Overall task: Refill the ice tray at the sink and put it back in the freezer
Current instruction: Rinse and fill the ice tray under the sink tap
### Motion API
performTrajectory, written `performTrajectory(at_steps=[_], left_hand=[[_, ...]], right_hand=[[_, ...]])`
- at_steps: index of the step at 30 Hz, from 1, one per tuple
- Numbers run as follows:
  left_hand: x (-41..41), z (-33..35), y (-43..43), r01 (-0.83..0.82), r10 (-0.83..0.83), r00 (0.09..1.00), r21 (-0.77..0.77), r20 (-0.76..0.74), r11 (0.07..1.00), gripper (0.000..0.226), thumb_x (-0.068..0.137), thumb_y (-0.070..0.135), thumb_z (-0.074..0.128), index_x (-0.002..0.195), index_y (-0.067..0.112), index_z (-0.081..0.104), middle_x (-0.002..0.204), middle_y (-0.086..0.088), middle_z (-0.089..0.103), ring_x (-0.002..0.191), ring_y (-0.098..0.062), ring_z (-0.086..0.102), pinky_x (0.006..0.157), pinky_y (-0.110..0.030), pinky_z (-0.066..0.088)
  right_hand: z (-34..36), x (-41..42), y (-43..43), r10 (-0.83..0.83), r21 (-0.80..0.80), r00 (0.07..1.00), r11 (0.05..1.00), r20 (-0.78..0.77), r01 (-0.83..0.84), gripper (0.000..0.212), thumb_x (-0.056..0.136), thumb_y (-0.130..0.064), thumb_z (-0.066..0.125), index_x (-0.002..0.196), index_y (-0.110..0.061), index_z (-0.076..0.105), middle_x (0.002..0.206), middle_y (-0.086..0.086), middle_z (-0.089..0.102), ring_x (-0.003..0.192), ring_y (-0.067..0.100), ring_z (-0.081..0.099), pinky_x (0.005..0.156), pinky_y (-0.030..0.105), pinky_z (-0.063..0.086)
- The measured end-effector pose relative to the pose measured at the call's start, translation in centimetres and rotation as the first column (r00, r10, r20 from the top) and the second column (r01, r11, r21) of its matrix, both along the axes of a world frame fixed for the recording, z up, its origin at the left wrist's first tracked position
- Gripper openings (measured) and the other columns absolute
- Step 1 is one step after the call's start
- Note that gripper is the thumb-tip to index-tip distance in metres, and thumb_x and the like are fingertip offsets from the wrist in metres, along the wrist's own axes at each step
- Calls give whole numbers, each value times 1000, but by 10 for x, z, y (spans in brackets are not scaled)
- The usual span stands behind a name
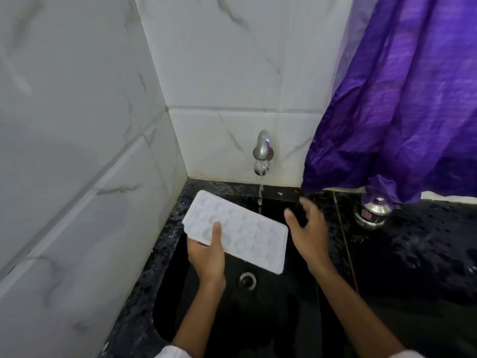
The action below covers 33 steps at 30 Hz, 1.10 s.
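A white ice tray [247, 228] with round cells hangs over the black sink [273, 319], tilted, its far corner near the left rim. My left hand [207, 257] grips its near long edge, thumb lying on top. A steel tap [262, 151] on the tiled back wall runs a thin stream of water [260, 197] that falls just past the tray's far right edge. My right hand [305, 224] hovers to the right of the tray with fingers spread, holding nothing and slightly blurred.
Dark speckled counter [413, 254] surrounds the sink. A steel lidded pot [371, 211] stands on it at the right. A purple curtain [400, 99] hangs down to the counter at the back right. White tiled walls [77, 151] close in the left side.
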<state>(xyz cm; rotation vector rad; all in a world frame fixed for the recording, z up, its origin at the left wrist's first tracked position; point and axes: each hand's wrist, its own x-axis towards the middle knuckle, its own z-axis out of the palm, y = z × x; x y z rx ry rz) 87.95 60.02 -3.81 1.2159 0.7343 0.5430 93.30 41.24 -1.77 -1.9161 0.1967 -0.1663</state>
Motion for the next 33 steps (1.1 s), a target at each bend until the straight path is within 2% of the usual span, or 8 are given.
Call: performTrajectory(at_steps=[3, 7, 10, 14, 17, 23, 26, 33], left_hand=[[4, -3, -10, -107, 111, 994, -185, 11, 977, 54, 88, 27, 76, 138, 23, 56, 125, 2, 69, 108, -19, 70, 91, -48, 59], [7, -7, -20, -87, 90, 996, -243, 3, 966, 46, 88, 27, 75, 132, 21, 60, 120, 1, 71, 106, -20, 71, 92, -51, 58], [12, -8, 9, -113, 99, 992, -195, -80, 974, 34, 93, 36, 68, 116, 11, 63, 112, -7, 71, 100, -26, 70, 89, -50, 58], [21, -9, 58, 215, -197, 963, 84, -184, 973, 19, 98, 28, 62, 108, 12, 68, 102, -9, 75, 91, -26, 72, 79, -46, 61], [32, -4, 75, 297, -245, 943, 236, -225, 925, 10, 99, 25, 60, 98, 20, 69, 95, -3, 76, 89, -27, 73, 81, -52, 60], [52, 0, 92, 288, -242, 949, 240, -202, 927, 10, 99, 23, 60, 97, 22, 69, 93, -2, 77, 87, -25, 74, 78, -46, 61], [54, -2, 94, 288, -242, 948, 237, -206, 928, 11, 99, 22, 59, 95, 24, 69, 95, -4, 77, 87, -25, 74, 77, -48, 62], [52, -5, 91, 292, -245, 947, 241, -208, 925, 12, 99, 20, 59, 94, 26, 68, 90, -1, 77, 82, -21, 74, 71, -39, 60]], right_hand=[[-21, -19, 1, 225, 370, 915, 924, -334, -92, 55, 90, -47, 65, 137, -24, 49, 127, -5, 63, 112, 11, 62, 85, 28, 52], [-25, -15, 9, 297, 536, 927, 833, -230, -134, 29, 97, -25, 61, 125, -18, 61, 113, 1, 74, 100, 17, 72, 87, 40, 58], [-17, 4, 5, 296, 451, 941, 871, -164, -195, 25, 99, -22, 58, 123, -21, 64, 112, -1, 74, 102, 17, 71, 93, 43, 56], [-8, 28, 0, 322, 293, 935, 917, -148, -269, 25, 98, -24, 58, 122, -27, 63, 111, -7, 73, 101, 11, 70, 92, 37, 56], [-8, 42, 6, 337, 181, 930, 934, -147, -309, 20, 96, -28, 60, 115, -35, 63, 108, -13, 71, 98, 4, 69, 84, 24, 56], [-2, 60, 22, 318, -29, 946, 947, -60, -320, 43, 94, -26, 63, 134, -31, 48, 106, -16, 64, 91, -2, 66, 80, 20, 54], [-2, 64, 25, 338, -191, 940, 921, -36, -338, 35, 96, -27, 58, 127, -31, 44, 91, -17, 60, 84, -11, 62, 75, 17, 48], [-2, 67, 31, 383, -514, 914, 762, -134, -395, 36, 102, -31, 40, 138, -28, 40, 132, 8, 55, 114, 25, 57, 97, 42, 47]])
